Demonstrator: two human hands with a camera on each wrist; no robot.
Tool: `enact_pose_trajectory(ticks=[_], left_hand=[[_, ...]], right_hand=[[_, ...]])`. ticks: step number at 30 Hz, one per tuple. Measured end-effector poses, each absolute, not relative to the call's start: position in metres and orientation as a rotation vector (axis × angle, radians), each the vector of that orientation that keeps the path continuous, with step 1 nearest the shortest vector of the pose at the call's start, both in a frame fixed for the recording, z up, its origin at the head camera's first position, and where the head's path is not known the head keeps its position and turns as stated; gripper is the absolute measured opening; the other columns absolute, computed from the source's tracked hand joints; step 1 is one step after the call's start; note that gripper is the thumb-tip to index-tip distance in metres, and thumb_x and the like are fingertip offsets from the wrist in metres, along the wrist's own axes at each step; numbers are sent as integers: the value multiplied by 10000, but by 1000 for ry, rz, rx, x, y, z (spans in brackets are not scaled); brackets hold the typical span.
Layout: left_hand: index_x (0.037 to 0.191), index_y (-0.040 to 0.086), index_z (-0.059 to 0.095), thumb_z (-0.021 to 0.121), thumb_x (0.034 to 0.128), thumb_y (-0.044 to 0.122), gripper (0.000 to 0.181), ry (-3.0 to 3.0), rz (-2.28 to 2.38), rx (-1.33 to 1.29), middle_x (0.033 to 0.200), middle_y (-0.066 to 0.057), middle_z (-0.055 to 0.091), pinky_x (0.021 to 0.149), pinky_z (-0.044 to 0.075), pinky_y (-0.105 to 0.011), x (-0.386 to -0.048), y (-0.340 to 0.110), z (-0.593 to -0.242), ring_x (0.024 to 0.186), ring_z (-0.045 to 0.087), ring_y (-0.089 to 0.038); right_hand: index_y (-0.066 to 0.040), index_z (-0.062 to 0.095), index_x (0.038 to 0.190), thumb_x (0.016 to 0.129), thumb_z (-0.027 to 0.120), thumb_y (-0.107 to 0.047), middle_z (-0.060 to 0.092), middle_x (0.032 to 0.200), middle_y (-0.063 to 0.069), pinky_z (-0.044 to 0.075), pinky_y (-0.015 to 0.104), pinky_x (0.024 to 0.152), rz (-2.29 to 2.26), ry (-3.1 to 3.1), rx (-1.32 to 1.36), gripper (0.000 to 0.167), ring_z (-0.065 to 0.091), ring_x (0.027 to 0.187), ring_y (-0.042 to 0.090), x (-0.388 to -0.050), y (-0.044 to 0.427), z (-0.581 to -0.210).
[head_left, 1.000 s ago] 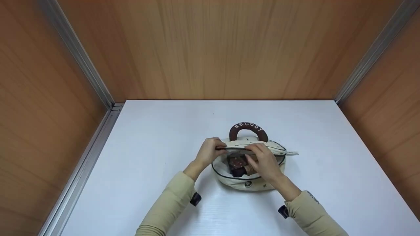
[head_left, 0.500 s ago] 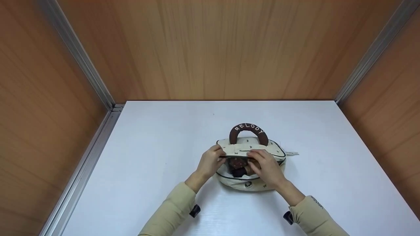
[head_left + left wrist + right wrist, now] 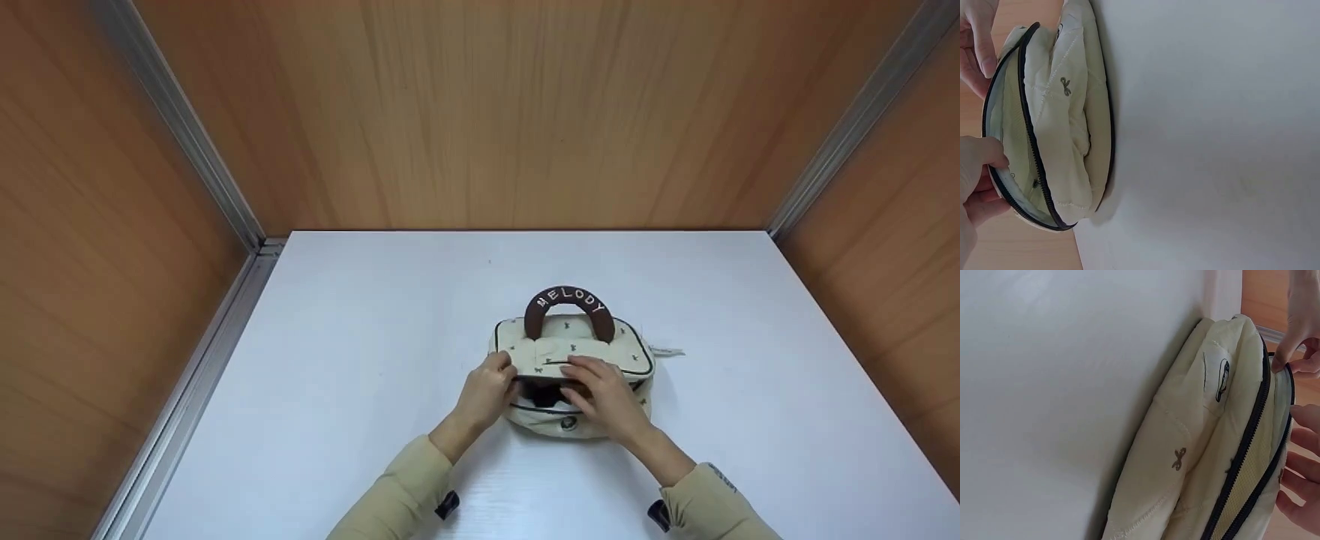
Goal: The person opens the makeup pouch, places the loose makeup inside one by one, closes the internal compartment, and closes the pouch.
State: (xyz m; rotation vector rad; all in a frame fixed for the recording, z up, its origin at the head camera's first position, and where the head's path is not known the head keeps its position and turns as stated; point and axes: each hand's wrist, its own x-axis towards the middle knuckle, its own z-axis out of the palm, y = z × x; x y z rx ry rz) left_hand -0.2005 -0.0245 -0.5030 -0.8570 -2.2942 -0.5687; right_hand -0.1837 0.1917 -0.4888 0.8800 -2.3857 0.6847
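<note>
A cream bag [image 3: 566,350] with small bow prints and dark piping stands on the table, its brown ring-shaped handle [image 3: 568,295] lettered "MELODY". My left hand [image 3: 486,391] pinches the left front edge of the lid between thumb and fingers. Farther right, my right hand [image 3: 611,397] grips the same edge, fingers on top and thumb underneath. A gap along the dark zipper [image 3: 1036,146] remains between lid and body. Through it a dark item [image 3: 544,394] shows, mostly hidden by the lid. Both hands also appear in the right wrist view, holding the lid's rim [image 3: 1283,439].
The white table [image 3: 360,337] extends around the bag. Wood-grain panels [image 3: 480,112] with grey metal corner rails [image 3: 187,112] enclose it at the back and sides. A pale strap end [image 3: 667,352] sticks out from the bag's right side.
Both hands have drawn the lid toward me and down over the opening. The handle and lid top show more fully, while the items inside are now mostly covered.
</note>
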Motion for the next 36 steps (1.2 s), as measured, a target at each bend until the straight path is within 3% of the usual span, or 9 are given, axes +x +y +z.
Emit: enact_pose_trajectory(ticks=[5, 20, 30, 36], left_hand=[[719, 1, 602, 700, 692, 14, 103, -2301, -526, -861, 814, -59, 499, 667, 479, -191, -195, -25, -507, 770, 541, -152], [769, 45, 644, 674, 739, 36, 44, -2434, -328, -870, 789, -31, 517, 587, 477, -181, -182, -29, -511, 748, 553, -128], [769, 94, 649, 666, 697, 39, 92, -2555, -361, -916, 777, -13, 532, 591, 465, -251, -176, -21, -502, 709, 543, -153], [808, 92, 645, 672, 741, 156, 97, -2578, -487, -916, 831, -20, 565, 625, 466, -245, -177, -10, -502, 724, 541, -133]], right_hand=[[-49, 656, 980, 720, 722, -141, 591, 1062, 129, 383, 422, 836, 680, -2392, 898, 284, 539, 991, 265, -181, 192, -493], [-61, 670, 950, 723, 708, -61, 604, 1030, 108, 422, 410, 786, 636, -2461, 924, 229, 554, 963, 241, -174, 192, -502], [-55, 676, 950, 753, 684, -90, 610, 1031, 88, 447, 368, 740, 610, -2537, 949, 200, 557, 960, 217, -170, 193, -505], [-60, 673, 971, 778, 664, -110, 607, 1048, 72, 444, 361, 720, 632, -2615, 934, 199, 549, 975, 200, -168, 194, -504]])
